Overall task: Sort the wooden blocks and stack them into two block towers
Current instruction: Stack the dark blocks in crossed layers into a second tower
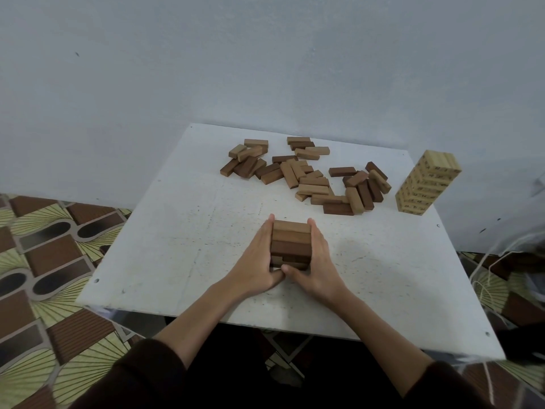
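Both forearms reach in from the near edge of the white table (pixel 177 231), the left hand (pixel 256 261) and right hand (pixel 317 261) pressing straight fingers flat against opposite sides of the short brown tower (pixel 291 240), thumbs meeting in front, bare tabletop either side.

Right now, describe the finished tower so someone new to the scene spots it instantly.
Start at the white table against the grey wall and go to its far right corner. There the pale block tower stands upright, alone, right of the loose brown blocks. It is tall, light yellow and has dark print on its sides, unlike the short dark brown stack between the hands near the front.
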### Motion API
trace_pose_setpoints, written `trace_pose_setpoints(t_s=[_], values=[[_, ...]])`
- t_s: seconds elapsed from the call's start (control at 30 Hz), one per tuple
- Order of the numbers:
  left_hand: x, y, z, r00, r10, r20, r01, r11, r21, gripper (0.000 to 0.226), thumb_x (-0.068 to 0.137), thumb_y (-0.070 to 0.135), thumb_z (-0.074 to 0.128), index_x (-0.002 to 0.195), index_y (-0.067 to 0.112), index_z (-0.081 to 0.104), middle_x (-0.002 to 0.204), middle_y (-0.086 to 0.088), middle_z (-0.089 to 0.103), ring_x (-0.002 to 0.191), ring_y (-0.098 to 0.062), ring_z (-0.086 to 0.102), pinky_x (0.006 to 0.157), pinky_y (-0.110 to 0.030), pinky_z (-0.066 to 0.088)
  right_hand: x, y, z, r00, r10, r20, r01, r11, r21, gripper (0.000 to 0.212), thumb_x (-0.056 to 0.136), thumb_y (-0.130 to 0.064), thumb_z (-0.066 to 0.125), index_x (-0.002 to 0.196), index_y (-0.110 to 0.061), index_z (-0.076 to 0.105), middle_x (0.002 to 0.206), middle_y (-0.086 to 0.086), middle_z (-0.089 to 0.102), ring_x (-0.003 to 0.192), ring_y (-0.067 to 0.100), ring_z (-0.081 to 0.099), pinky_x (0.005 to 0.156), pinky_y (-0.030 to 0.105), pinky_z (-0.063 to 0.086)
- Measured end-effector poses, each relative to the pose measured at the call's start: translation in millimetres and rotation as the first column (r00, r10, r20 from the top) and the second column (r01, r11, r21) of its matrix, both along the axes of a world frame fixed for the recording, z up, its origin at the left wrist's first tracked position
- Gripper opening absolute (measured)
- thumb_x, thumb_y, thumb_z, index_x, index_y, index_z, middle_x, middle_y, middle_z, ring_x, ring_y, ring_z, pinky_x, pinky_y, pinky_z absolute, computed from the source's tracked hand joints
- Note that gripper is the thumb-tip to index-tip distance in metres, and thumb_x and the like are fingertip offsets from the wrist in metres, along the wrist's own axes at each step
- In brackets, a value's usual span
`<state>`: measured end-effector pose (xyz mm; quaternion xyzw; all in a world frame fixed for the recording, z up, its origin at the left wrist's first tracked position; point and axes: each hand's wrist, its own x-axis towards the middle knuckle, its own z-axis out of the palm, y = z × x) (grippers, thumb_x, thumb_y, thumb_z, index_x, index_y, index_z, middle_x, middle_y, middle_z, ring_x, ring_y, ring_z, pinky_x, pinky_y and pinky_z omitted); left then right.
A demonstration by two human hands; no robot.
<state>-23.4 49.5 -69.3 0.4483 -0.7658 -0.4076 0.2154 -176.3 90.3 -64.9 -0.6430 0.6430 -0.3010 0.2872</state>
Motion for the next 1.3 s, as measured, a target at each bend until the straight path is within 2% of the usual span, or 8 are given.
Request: trace_pose_setpoints(t_s=[0.2,0.33,0.47,0.73,0.83,0.93,1.1,1.3], values=[[1.0,-2.2,0.6,1.000,-0.007,0.011,0.007,1.000,0.008,0.111,0.081,0.023,0.071,0.150,0.019,-0.016,0.159,0.001,0.001,0.146,-0.015,0.007,0.119,-0.038,0.017,-5.4,0.9,3.0,0.999,0.010,0.030,-0.011,0.999,0.034,0.116,0.069,-0.053,0.064,0.150,-0.015,-0.010,0.157,0.003,0.005,0.143,0.017,0.008,0.116,0.038,0.018],[2.8,-1.2,-4.7,0.991,-0.009,0.130,0.024,0.993,-0.117,0.109,0.083,0.025,0.068,0.148,0.013,-0.018,0.159,0.000,-0.011,0.145,-0.011,-0.012,0.120,-0.032,0.002,-8.9,5.2,1.7,0.994,0.022,-0.109,-0.020,0.999,0.028,0.118,0.068,-0.072,0.050,0.149,-0.010,-0.010,0.159,0.004,-0.001,0.145,0.017,0.000,0.118,0.038,0.012],[0.9,-0.8,-6.3,0.985,-0.004,0.170,0.032,0.986,-0.163,0.105,0.084,0.030,0.066,0.149,0.013,-0.015,0.160,0.000,-0.009,0.145,-0.011,-0.013,0.119,-0.030,0.001,-8.0,3.5,-5.7,0.967,0.042,-0.252,-0.042,0.999,0.007,0.117,0.067,-0.079,0.035,0.149,-0.008,-0.008,0.159,0.007,-0.001,0.146,0.019,0.000,0.119,0.035,0.007],[0.5,1.0,-2.9,0.981,-0.020,0.193,0.046,0.991,-0.129,0.108,0.083,0.031,0.067,0.148,0.013,-0.017,0.160,0.000,-0.010,0.145,-0.011,-0.013,0.120,-0.034,0.002,-7.8,3.5,-8.3,0.962,0.054,-0.266,-0.048,0.998,0.031,0.118,0.068,-0.079,0.040,0.149,-0.008,-0.008,0.159,0.006,-0.001,0.146,0.019,0.001,0.120,0.036,0.007],[3.5,-2.7,6.6,0.993,-0.018,0.118,0.019,1.000,-0.003,0.113,0.079,0.027,0.073,0.149,0.016,-0.015,0.159,0.000,-0.002,0.146,-0.015,-0.001,0.120,-0.039,0.013,-11.2,1.7,4.0,0.979,0.052,-0.200,-0.034,0.995,0.089,0.122,0.071,-0.062,0.068,0.149,-0.010,-0.010,0.158,0.002,0.000,0.144,0.019,0.002,0.118,0.038,0.013],[7.8,-11.6,23.5,0.994,-0.024,0.106,0.018,0.998,0.058,0.123,0.072,0.034,0.080,0.148,0.028,-0.016,0.157,0.006,0.007,0.143,-0.018,0.017,0.115,-0.044,0.026,-19.7,-6.0,25.8,0.979,0.072,-0.191,-0.050,0.992,0.116,0.120,0.069,-0.044,0.079,0.149,-0.012,-0.005,0.156,0.003,0.007,0.140,0.023,0.017,0.114,0.040,0.025],[3.6,-24.2,52.2,0.919,-0.160,0.360,0.195,0.979,-0.062,0.127,0.066,0.033,0.085,0.147,0.030,-0.013,0.147,-0.004,0.026,0.115,-0.022,0.051,0.097,-0.039,0.047,-20.7,-23.6,60.9,0.898,0.236,-0.373,-0.170,0.965,0.201,0.122,0.066,-0.043,0.081,0.148,-0.025,-0.008,0.154,0.000,0.019,0.125,0.024,0.044,0.097,0.040,0.045],[-3.3,-33.4,62.6,0.863,-0.218,0.455,0.278,0.958,-0.068,0.129,0.065,0.031,0.086,0.146,0.032,-0.014,0.136,-0.004,0.043,0.103,-0.024,0.059,0.088,-0.038,0.052,-16.0,-32.5,69.8,0.824,0.332,-0.460,-0.254,0.941,0.224,0.117,0.068,-0.043,0.078,0.147,-0.029,-0.008,0.142,0.000,0.037,0.101,0.021,0.059,0.085,0.036,0.053]])
